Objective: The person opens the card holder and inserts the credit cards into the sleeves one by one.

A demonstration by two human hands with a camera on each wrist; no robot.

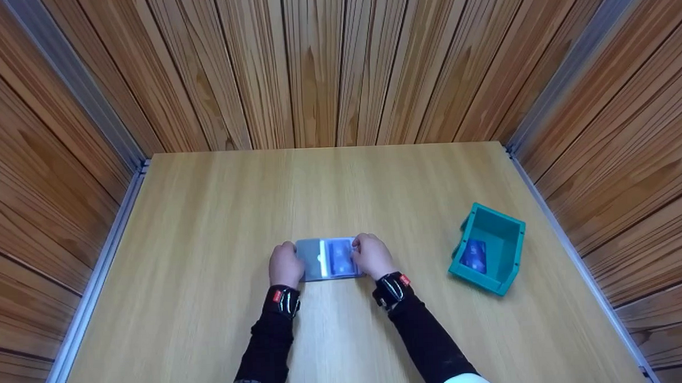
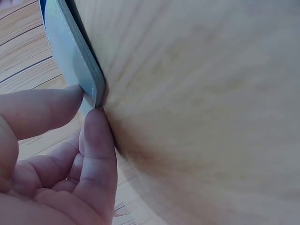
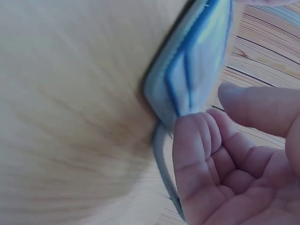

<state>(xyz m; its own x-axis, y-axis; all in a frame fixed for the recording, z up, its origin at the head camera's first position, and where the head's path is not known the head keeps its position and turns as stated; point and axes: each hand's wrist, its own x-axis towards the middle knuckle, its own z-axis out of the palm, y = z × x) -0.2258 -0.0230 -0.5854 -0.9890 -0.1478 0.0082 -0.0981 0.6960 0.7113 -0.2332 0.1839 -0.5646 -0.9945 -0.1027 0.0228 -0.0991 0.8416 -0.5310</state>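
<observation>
A grey-blue bifold wallet (image 1: 310, 260) lies spread flat on the table between the hands. Its right half has a clear window showing something blue (image 1: 341, 258). My left hand (image 1: 286, 265) pinches the wallet's left near corner, thumb (image 2: 56, 112) on top and index finger at the edge. At the opposite end is my right hand (image 1: 373, 256), its bent fingertips (image 3: 187, 136) touching the wallet's corner. The right thumb (image 3: 253, 101) stands apart from those fingers. A thin strap (image 3: 165, 166) hangs out past the wallet's edge in the right wrist view.
A teal bin (image 1: 504, 239) stands to the right on the wooden table (image 1: 206, 219), with a dark blue packet (image 1: 474, 256) inside. Wood-panelled walls (image 1: 314, 67) with metal corner rails enclose the table at the back and both sides.
</observation>
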